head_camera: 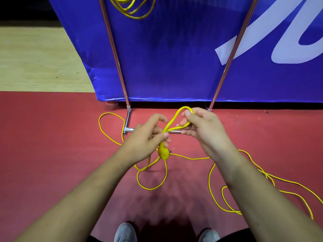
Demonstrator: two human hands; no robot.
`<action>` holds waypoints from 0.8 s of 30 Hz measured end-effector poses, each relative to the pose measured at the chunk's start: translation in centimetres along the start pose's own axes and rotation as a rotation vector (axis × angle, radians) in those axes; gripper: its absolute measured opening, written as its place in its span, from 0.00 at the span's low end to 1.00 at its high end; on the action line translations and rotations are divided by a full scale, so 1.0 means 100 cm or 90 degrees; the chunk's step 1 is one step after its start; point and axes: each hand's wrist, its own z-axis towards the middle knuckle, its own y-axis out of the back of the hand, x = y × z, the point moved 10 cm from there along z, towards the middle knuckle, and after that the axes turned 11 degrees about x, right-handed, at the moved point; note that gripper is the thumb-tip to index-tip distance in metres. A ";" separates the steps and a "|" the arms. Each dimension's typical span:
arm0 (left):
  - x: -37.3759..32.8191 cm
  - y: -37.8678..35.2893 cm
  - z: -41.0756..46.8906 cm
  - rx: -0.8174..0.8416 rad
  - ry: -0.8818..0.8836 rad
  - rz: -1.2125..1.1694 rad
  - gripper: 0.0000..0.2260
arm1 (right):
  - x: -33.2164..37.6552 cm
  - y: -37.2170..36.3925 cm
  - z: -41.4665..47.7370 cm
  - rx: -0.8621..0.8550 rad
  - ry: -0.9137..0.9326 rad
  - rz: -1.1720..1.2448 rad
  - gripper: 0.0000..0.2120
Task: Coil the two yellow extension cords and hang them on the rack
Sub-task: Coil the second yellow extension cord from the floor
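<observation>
A yellow extension cord (244,187) lies in loose loops across the red floor. Its yellow plug (163,152) hangs just below my left hand (148,137), which pinches the cord right above the plug. My right hand (201,126) grips a small loop of the same cord (176,116) that rises between both hands. A second yellow cord (132,7), coiled, hangs at the top of the rack. The rack's two copper-coloured uprights (115,55) run down to a chrome base bar (128,119) on the floor.
A blue banner (174,58) with white lettering stands right behind the rack. Pale wooden floor (35,58) lies at the left beyond the red floor. My two grey shoes (125,232) show at the bottom edge.
</observation>
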 end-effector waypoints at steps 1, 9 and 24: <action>-0.002 0.001 -0.001 -0.012 -0.002 -0.014 0.07 | 0.001 0.001 0.000 0.000 0.007 -0.012 0.07; 0.027 0.055 -0.008 -0.128 0.092 -0.216 0.03 | 0.013 -0.008 -0.003 0.045 0.080 -0.313 0.08; 0.012 -0.014 -0.025 0.178 0.132 -0.271 0.12 | 0.025 -0.036 -0.008 0.164 0.182 -0.391 0.07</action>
